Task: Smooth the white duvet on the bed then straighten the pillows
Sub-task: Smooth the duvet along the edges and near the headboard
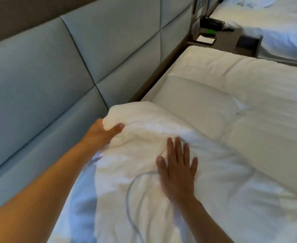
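Two pillows at the head of the bed: near pillow (144,155), rumpled, lies by the headboard (74,76); far pillow (196,106) sits flat just beyond, touching it. Left hand (100,132) is closed on the near pillow's top corner, thumb over the fabric. Right hand (175,172) lies flat & open on its face, holding nothing. Duvet (267,111) looks fairly smooth w/ faint creases, so prob. the pillow step is in hand. Next move calls for tugging the corner square, pressing the creases out, then lining it up w/ the far pillow.

Padded grey headboard (77,55); nightstand (232,41) beyond.
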